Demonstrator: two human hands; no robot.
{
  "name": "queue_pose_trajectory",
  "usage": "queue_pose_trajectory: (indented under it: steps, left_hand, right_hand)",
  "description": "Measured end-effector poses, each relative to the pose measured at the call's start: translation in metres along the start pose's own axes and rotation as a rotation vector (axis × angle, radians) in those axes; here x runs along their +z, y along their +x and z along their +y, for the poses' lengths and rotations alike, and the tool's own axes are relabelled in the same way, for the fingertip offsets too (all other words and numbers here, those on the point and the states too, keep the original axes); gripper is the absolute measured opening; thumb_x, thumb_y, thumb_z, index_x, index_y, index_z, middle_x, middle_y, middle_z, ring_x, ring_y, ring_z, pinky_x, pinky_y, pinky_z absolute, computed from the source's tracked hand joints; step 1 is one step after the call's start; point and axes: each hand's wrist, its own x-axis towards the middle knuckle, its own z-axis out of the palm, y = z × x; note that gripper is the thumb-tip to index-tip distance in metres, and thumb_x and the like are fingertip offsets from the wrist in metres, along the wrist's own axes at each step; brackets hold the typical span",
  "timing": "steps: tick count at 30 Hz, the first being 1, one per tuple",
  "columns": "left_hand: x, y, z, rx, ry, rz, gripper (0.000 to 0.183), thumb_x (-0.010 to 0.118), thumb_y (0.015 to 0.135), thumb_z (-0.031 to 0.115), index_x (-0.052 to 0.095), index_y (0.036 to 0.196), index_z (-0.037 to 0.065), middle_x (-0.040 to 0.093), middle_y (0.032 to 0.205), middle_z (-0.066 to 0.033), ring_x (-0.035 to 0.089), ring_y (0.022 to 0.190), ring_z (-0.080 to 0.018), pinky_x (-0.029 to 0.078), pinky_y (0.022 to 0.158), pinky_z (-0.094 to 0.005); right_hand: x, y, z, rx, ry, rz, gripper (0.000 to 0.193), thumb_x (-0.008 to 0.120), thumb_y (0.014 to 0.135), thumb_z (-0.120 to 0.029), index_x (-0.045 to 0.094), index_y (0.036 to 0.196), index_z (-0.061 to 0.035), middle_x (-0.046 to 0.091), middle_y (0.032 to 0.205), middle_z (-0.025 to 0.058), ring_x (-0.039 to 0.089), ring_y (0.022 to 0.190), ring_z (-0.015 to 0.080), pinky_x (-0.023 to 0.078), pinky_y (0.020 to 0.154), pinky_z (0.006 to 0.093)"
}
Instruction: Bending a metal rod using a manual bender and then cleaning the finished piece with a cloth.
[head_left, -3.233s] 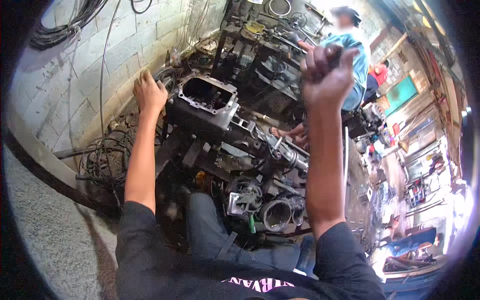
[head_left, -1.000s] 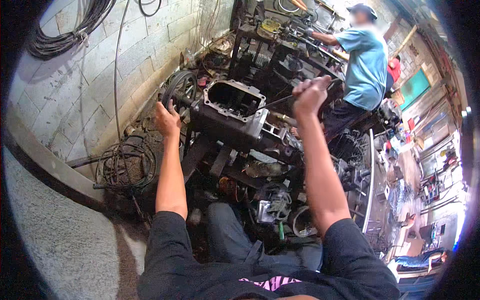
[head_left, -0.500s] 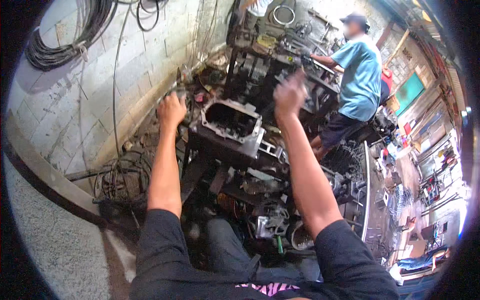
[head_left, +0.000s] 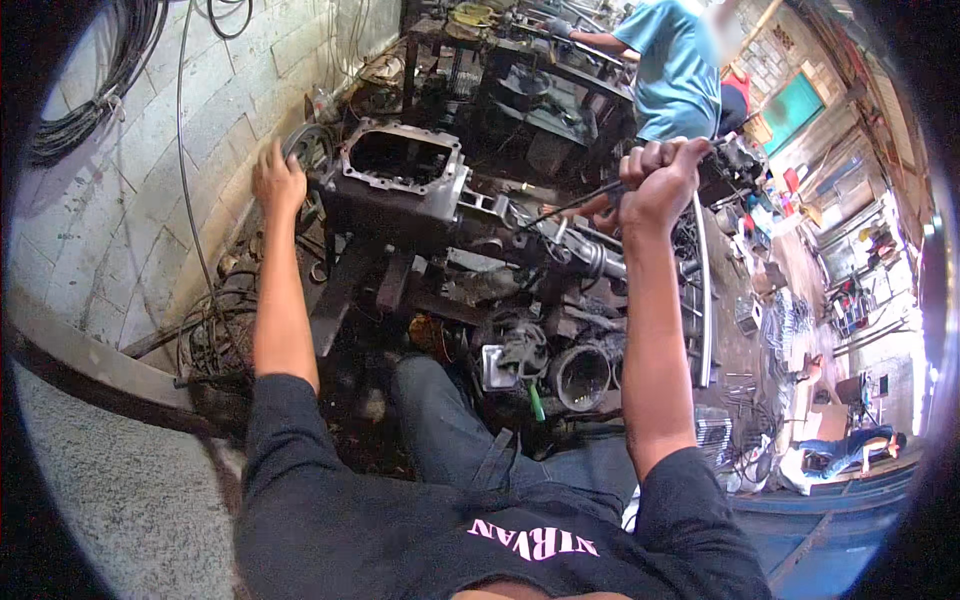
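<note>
A grey metal gearbox housing (head_left: 445,200) with a wide rectangular opening on top sits in front of me. At its left side stands a dark round wheel (head_left: 310,145), and my left hand (head_left: 280,180) has its fingers curled over the wheel's near rim. My right hand (head_left: 657,185), raised on the right, is closed in a fist around a thin dark rod (head_left: 572,206). The rod slants down and left from the fist. Its far end reaches over the metal shaft assembly (head_left: 570,240) that extends rightward from the housing.
A co-worker in a blue shirt (head_left: 670,70) stands beyond, at a cluttered workbench (head_left: 590,80). Below the housing lie greasy parts, a metal ring (head_left: 582,378) and a green-handled tool (head_left: 536,402). Left is a block wall (head_left: 150,190) with coiled cable (head_left: 95,100).
My view has shifted, so the housing appears farther left and higher. My right hand has moved right, and the rod in it now shows. My left hand stays by the wheel.
</note>
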Motion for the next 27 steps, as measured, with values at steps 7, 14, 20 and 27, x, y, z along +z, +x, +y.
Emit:
queue_pose_trajectory:
  steps: [7,14,20,27]
  left_hand:
    - [-0.098,-0.270,0.174,0.286,-0.592,-0.065,0.069,0.057,0.082,0.018,0.038,0.144,-0.006,0.038,0.150,-0.0275,0.027,0.144,-0.0473,0.012,0.121,-0.0587]
    - [-0.114,-0.442,0.246,0.622,-0.417,-0.820,0.086,0.077,0.069,0.029,0.045,0.149,0.030,0.017,0.166,-0.0050,0.004,0.152,-0.0402,0.003,0.116,-0.0716]
    - [-0.109,-0.452,0.262,0.646,-0.319,-0.760,0.075,0.079,0.071,0.032,0.054,0.142,0.031,0.033,0.158,-0.0007,0.009,0.152,-0.0364,0.005,0.116,-0.0699]
    - [-0.082,-0.462,0.269,0.399,-0.381,-0.506,0.053,0.072,0.074,0.036,0.067,0.122,0.015,0.065,0.124,-0.0050,0.044,0.132,-0.0299,0.022,0.113,-0.0548]
  right_hand:
    - [-0.007,-0.024,0.026,-0.127,-0.145,-0.018,0.051,0.044,0.104,-0.052,0.039,0.072,-0.0134,0.035,0.060,-0.0044,0.034,0.049,0.0074,0.029,0.043,0.0247]
    - [-0.024,-0.006,0.033,-0.145,-0.026,0.047,0.050,0.045,0.104,-0.051,0.041,0.072,-0.0129,0.037,0.059,-0.0037,0.036,0.046,0.0071,0.030,0.042,0.0241]
    - [-0.054,-0.008,0.032,-0.143,-0.124,0.046,0.048,0.051,0.105,-0.035,0.045,0.065,-0.0088,0.048,0.061,0.0007,0.044,0.045,0.0110,0.034,0.042,0.0306]
    - [-0.005,-0.118,0.036,-0.358,-0.428,-0.484,0.009,0.064,0.083,-0.002,0.056,0.086,-0.0025,0.059,0.072,0.0215,0.064,0.072,0.0429,0.048,0.059,0.0463]
